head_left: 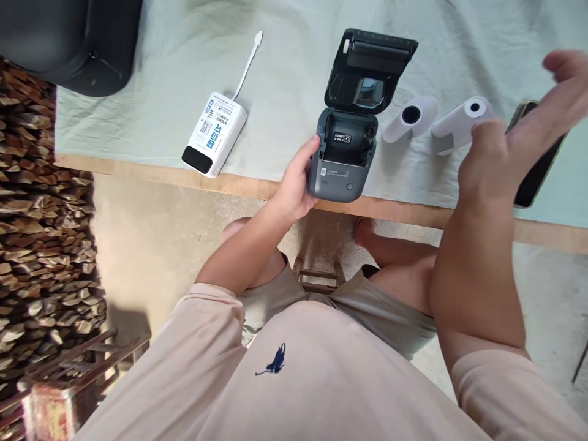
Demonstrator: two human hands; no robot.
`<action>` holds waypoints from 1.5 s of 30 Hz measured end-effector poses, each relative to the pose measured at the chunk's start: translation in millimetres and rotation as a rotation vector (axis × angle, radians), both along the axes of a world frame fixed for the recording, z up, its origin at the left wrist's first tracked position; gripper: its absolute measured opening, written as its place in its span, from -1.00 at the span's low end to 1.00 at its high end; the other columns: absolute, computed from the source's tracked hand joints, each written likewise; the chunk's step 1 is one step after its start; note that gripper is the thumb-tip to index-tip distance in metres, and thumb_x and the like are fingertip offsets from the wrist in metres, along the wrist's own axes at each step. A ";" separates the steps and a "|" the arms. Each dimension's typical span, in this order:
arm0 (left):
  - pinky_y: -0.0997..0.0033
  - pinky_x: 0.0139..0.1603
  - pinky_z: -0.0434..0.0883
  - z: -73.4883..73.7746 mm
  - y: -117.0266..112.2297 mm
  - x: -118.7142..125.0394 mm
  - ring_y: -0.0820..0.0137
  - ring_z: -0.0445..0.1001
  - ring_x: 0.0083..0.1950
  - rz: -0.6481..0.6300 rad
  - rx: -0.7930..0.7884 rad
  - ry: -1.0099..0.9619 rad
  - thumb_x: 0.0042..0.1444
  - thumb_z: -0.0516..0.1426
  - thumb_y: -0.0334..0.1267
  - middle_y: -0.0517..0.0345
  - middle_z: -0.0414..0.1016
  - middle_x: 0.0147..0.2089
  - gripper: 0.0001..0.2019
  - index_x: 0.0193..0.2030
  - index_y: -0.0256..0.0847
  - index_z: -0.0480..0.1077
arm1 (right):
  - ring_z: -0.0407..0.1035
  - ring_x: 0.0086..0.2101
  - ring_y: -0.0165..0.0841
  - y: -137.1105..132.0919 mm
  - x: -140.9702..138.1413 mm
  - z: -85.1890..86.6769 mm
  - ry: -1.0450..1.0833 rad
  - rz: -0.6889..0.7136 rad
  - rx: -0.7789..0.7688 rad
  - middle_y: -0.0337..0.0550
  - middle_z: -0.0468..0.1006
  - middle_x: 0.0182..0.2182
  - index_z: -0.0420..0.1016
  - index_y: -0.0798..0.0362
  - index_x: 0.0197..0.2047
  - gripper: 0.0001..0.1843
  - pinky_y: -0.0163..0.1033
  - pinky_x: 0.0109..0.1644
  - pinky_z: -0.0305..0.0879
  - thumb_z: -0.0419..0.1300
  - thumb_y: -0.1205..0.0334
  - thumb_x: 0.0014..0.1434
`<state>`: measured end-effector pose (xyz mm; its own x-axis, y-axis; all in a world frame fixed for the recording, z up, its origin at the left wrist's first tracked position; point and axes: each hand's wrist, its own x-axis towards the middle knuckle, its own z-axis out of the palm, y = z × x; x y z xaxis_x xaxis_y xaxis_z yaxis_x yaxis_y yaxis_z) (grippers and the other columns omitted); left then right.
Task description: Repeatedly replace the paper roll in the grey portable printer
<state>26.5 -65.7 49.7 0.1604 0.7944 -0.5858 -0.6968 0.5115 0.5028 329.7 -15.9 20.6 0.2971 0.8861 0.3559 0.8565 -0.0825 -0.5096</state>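
Note:
My left hand [298, 180] grips the left side of a small dark grey label printer [337, 177] at the table's front edge. Its lid [372, 70] is flipped up, and no roll shows in the bay. My right hand [509, 135] is raised at the right with its fingers stretched apart, holding nothing. Just left of it lie two white paper rolls [459, 125], [408, 119], each with a dark core hole facing up. Behind that hand, partly covered by it, is a black smartphone [539, 171].
A white power bank [215, 135] with a short white cable [248, 64] lies on the cloth-covered table [184, 55]. A black case-like object [78, 43] fills the back left corner. Stacked firewood [46, 214] and a wooden chair [82, 373] stand at the left.

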 end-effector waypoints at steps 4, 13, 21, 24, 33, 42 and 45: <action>0.08 0.34 0.79 -1.2 -1.1 -2.6 0.04 0.71 0.49 0.005 -0.014 0.033 0.67 0.07 -0.07 0.21 0.80 0.15 -0.68 0.33 -0.02 0.56 | 0.19 0.47 0.34 -9.5 -16.7 4.6 -0.162 0.260 0.120 0.02 0.41 0.29 0.28 -0.16 0.37 -0.12 0.53 0.54 0.01 0.47 0.09 0.01; 0.19 0.26 0.80 4.3 0.5 -4.8 0.06 0.74 0.45 -0.047 -0.043 0.018 0.63 0.12 -0.09 0.17 0.81 0.08 -0.73 0.21 -0.07 0.62 | 0.40 0.43 0.13 -2.8 -87.1 21.1 -0.069 0.150 -0.235 0.04 0.75 0.15 0.42 -0.17 0.29 -0.21 0.60 0.70 -0.49 0.47 0.29 -0.01; 0.20 0.26 0.81 3.7 0.3 -7.0 0.10 0.76 0.43 -0.008 -0.012 0.026 0.67 0.07 -0.07 0.20 0.81 0.08 -0.69 0.27 -0.02 0.61 | 0.58 0.31 0.12 -9.1 -80.2 33.1 0.021 0.222 0.087 -0.06 0.79 0.17 0.72 -0.19 0.20 -0.45 0.58 0.71 -0.11 0.45 0.22 0.12; 0.17 0.26 0.81 3.5 0.4 -4.5 0.11 0.74 0.45 0.008 0.011 0.045 0.68 0.04 -0.10 0.22 0.80 0.12 -0.67 0.33 0.00 0.58 | 0.49 0.46 0.02 -12.3 -70.3 34.8 0.190 0.527 0.312 -0.15 0.68 0.38 0.62 -0.27 0.51 -0.42 0.28 0.64 0.25 0.37 0.11 0.47; 0.13 0.35 0.78 8.8 0.6 4.5 0.08 0.74 0.46 0.004 -0.012 0.012 0.66 0.08 -0.12 0.17 0.82 0.12 -0.67 0.37 -0.03 0.57 | 0.53 -0.01 -0.15 -18.9 -99.3 39.3 0.466 0.423 0.470 -0.16 0.47 -0.07 0.60 -0.13 -0.03 -0.41 0.01 -0.03 0.55 0.49 -0.41 0.15; 0.14 0.48 0.71 3.5 -1.4 5.3 0.11 0.63 0.58 -0.065 0.095 0.017 0.68 0.01 -0.03 0.07 0.81 0.01 -0.60 0.05 -0.15 0.63 | 0.66 0.16 -0.01 -38.3 -135.6 74.1 -0.120 0.512 -0.089 -0.21 0.79 0.02 0.60 -0.26 0.19 -0.58 0.18 0.37 0.43 0.24 0.28 0.32; 0.17 0.48 0.71 1.2 -3.2 5.5 0.12 0.62 0.59 -0.078 0.152 0.078 0.68 0.01 -0.03 0.08 0.80 -0.04 -0.57 -0.11 -0.13 0.61 | 0.66 0.13 0.02 -37.7 -141.2 77.1 -0.205 0.453 -0.193 -0.17 0.78 0.03 0.54 -0.22 0.10 -0.67 0.20 0.35 0.40 0.24 0.30 0.32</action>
